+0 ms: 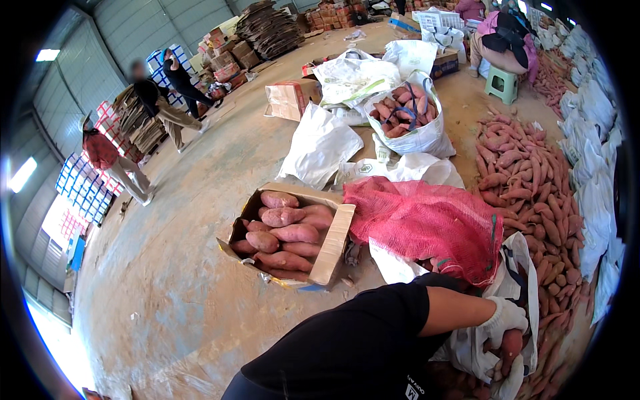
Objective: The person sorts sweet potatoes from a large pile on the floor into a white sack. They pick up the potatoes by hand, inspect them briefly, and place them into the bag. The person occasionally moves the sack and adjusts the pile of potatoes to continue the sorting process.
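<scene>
My left hand (pixel 506 319), in a white knit glove, grips a reddish sweet potato (pixel 511 346) over the mouth of a white woven sack (pixel 467 352). Just below it, near the picture's lower rim, my right hand (pixel 511 381) shows only in part, also gloved in white; its fingers are mostly hidden. The sack has a dark strap and stands against a long heap of loose sweet potatoes (pixel 530 185). A red mesh bag (pixel 425 220) drapes over white sacking beside my left arm. Behind that arm, an open cardboard box (pixel 332 245) holds several large sweet potatoes (pixel 295 232).
A full white sack (pixel 420 137) of sweet potatoes stands farther off, near a crumpled white sack (pixel 322 145) and a carton (pixel 292 100). White sacks (pixel 590 185) line the right side. One person (pixel 505 40) bends near a green stool (pixel 501 85); several others are at left.
</scene>
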{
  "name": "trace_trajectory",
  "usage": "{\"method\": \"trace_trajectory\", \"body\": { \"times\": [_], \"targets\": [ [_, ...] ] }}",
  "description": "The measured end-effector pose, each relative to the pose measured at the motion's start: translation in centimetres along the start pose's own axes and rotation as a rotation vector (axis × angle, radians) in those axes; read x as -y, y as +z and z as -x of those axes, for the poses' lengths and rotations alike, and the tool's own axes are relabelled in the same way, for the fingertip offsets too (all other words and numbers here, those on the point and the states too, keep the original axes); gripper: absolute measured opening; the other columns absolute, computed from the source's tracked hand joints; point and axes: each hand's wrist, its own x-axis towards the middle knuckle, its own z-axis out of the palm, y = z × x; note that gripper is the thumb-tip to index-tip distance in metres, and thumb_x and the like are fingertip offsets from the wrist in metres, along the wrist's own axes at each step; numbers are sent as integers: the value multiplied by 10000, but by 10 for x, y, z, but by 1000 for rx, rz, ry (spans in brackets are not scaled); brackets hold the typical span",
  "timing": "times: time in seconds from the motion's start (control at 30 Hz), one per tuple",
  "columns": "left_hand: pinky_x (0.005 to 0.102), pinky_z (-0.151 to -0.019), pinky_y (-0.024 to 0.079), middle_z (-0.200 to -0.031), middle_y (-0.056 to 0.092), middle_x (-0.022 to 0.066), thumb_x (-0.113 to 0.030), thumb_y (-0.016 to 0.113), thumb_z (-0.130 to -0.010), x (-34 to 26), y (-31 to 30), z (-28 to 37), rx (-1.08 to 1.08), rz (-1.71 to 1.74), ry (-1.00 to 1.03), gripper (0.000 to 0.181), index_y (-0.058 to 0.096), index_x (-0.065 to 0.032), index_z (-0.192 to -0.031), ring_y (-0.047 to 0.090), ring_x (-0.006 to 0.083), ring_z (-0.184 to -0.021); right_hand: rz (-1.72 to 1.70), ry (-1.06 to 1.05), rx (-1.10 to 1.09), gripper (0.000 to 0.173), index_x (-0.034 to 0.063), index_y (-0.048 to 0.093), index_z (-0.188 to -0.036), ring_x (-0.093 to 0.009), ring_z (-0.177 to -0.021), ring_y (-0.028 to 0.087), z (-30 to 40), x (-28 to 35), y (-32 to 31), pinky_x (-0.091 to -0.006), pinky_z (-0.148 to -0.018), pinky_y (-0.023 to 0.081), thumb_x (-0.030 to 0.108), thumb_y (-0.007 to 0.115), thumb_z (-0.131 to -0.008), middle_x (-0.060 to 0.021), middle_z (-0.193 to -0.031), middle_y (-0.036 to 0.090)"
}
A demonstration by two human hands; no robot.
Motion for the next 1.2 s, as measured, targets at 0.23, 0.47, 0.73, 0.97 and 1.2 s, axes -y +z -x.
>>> {"method": "trace_trajectory", "body": {
  "times": [0.23, 0.47, 0.73, 0.97, 1.2],
  "targets": [
    [426, -897, 459, -1115, 541, 153, -272, 799, -477, 2, -6, 5, -129, 81, 26, 712, 574, -149, -1141, 552, 365, -1058, 154, -148, -180, 439, 12, 530, -1234, -234, -852, 592, 6, 6, 13, -356, -723, 483, 355, 543, -961, -123, -1056, 598],
    [416, -894, 460, -1118, 564, 169, -287, 786, -475, -10, -9, 10, -54, 210, -76, 768, 555, -136, -1192, 566, 353, -1060, 636, -482, -138, 431, 3, 503, -1254, -243, -801, 593, -2, -6, -24, -335, -676, 488, 321, 539, -966, -129, -1049, 596],
    [394, -846, 484, -1048, 604, 186, -277, 801, -502, -6, 3, 8, 6, 493, -2, 783, 526, -56, -1201, 601, 353, -1001, -510, -374, 151, 527, -36, 398, -1294, -216, -702, 596, 9, -8, 2, -341, -541, 499, 233, 644, -913, -152, -1064, 603],
    [400, -847, 487, -1046, 612, 189, -312, 797, -519, -8, -3, 7, -53, 488, -42, 778, 520, -51, -1197, 610, 347, -997, 857, -678, -457, 779, 105, 334, -1425, -233, -789, 610, 16, 7, -28, -351, -741, 533, 415, 715, -820, -213, -1022, 602],
    [446, -870, 477, -1068, 605, 177, -349, 789, -500, -12, 3, 1, 31, 20, -60, 749, 553, -103, -1167, 599, 368, -1016, 20, -539, -153, 429, 53, 417, -1304, -207, -864, 501, 8, 19, -18, -396, -774, 455, 126, 548, -902, -85, -1032, 519]
  ]
}}
